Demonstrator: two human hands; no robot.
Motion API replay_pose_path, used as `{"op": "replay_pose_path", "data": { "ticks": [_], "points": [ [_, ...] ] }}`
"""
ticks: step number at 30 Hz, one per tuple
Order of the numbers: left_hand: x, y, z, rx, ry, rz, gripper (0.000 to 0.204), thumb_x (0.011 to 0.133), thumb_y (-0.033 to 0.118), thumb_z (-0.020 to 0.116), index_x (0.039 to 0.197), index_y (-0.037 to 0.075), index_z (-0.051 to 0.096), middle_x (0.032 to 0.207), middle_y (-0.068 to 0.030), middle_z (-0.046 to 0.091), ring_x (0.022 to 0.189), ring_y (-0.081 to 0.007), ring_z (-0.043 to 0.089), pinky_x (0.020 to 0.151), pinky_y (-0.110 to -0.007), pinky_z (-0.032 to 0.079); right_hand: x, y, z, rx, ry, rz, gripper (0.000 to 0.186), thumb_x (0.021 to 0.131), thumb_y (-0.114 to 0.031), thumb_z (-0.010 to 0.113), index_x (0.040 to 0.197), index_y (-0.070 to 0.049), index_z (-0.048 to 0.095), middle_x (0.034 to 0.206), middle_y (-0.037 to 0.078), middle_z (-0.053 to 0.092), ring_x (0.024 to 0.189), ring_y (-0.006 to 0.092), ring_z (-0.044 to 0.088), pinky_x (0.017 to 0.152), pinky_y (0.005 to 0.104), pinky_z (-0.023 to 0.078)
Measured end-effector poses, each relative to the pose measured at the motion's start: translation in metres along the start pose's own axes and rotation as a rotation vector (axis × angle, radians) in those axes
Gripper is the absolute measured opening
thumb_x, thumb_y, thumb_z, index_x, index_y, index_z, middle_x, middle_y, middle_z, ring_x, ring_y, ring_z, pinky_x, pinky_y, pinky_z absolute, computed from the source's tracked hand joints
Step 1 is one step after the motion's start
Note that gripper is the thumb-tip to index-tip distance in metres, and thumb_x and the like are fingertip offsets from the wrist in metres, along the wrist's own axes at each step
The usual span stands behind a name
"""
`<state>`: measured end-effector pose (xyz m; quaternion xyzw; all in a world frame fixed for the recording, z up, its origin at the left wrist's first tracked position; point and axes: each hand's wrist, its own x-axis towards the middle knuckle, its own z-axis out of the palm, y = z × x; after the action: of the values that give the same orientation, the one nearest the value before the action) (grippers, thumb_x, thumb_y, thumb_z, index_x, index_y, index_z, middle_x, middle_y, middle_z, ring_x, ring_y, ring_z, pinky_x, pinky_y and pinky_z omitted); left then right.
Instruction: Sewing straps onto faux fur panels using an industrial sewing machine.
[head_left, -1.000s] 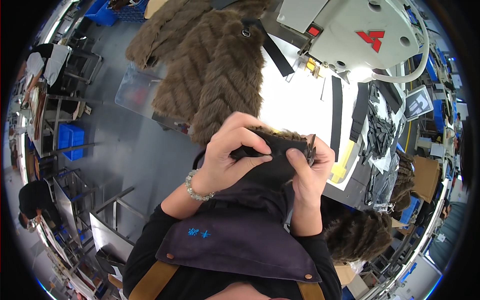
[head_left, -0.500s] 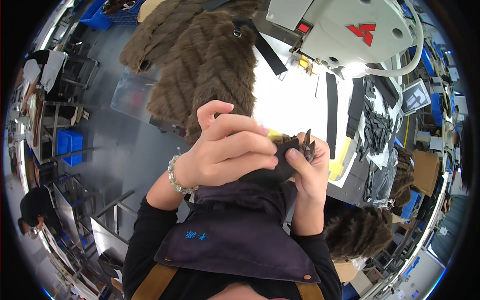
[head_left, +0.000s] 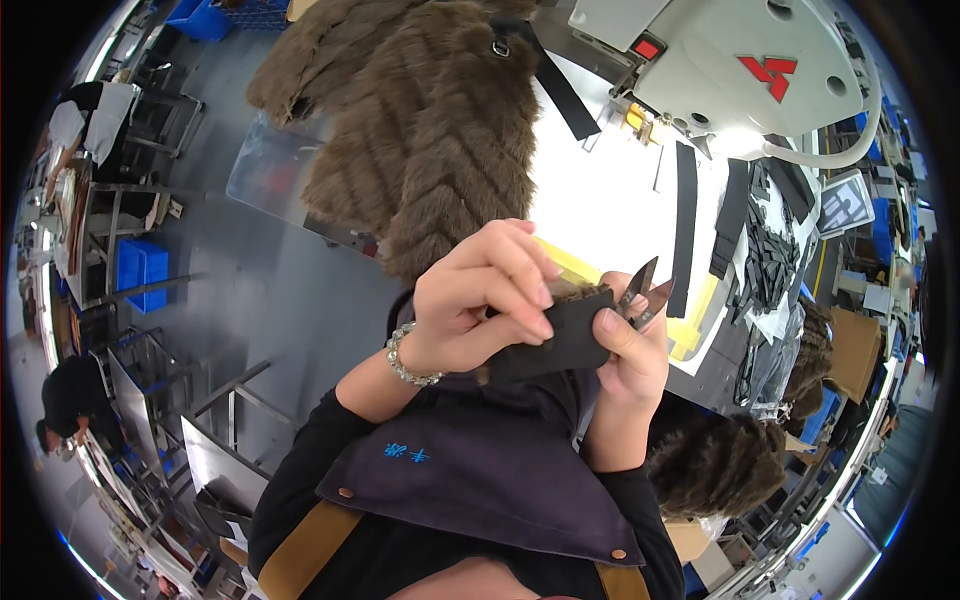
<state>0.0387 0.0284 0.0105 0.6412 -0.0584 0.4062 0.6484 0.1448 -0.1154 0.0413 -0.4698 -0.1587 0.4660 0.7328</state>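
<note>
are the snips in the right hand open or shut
Open: the snips in the right hand show two blade tips standing apart.

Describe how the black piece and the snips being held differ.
The black piece looks matte and dark; the snips look metallic, with some shine. The black piece shows a broad face, with brown fur along part of its top edge; the snips look narrow and pointed, opened in a V. Both are held in the right grip.

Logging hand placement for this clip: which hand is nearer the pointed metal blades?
Right. The pointed metal blades jut out from the right hand, while the left hand is to their left, at the left part of the black piece.
</note>
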Motion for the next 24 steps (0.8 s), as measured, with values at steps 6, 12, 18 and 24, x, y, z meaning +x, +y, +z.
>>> {"op": "replay_pose_path", "data": {
  "ticks": [6,12,18,24],
  "points": [
    [-0.003,0.003,0.002,-0.056,-0.002,-0.217,0.009,0.075,-0.001,0.071,0.08,0.004,0.065,0.102,-0.0092,0.064,0.09,-0.0196,0.062,0.077,-0.027,0.049,0.007,0.001,0.002,0.189,0.038,0.128,0.025,0.081,-0.009,0.071,0.07,-0.01,0.048,0.066,-0.006,0.049,0.057,0.0013,0.041,0.052,0.017,0.031],
    [-0.002,0.004,0.002,-0.217,-0.017,-0.369,0.011,0.073,-0.002,0.073,0.079,0.002,0.065,0.09,-0.0075,0.067,0.08,-0.0141,0.062,0.07,-0.025,0.049,0.007,0.004,-0.006,0.209,0.038,0.156,0.023,0.082,-0.01,0.07,0.071,-0.01,0.049,0.067,-0.005,0.053,0.058,0.0021,0.046,0.052,0.0166,0.035],
    [0.0,0.007,-0.002,-0.257,-0.129,-0.549,0.011,0.072,-0.002,0.074,0.078,0.002,0.065,0.083,-0.0049,0.065,0.076,-0.0115,0.06,0.067,-0.023,0.046,0.008,0.002,-0.01,0.127,0.051,0.028,0.023,0.079,-0.008,0.072,0.072,-0.008,0.05,0.066,-0.006,0.047,0.056,0.0014,0.038,0.051,0.0173,0.027],
    [0.001,0.011,-0.001,-0.044,-0.088,-0.33,0.012,0.072,0.001,0.075,0.078,0.004,0.066,0.074,-0.0038,0.062,0.068,-0.0129,0.058,0.059,-0.024,0.043,0.003,-0.013,0.002,-0.468,0.284,-0.367,0.04,0.083,-0.032,0.07,0.102,0.002,0.058,0.064,-0.008,0.04,0.057,0.0022,0.034,0.051,0.02,0.024]
  ]
}}
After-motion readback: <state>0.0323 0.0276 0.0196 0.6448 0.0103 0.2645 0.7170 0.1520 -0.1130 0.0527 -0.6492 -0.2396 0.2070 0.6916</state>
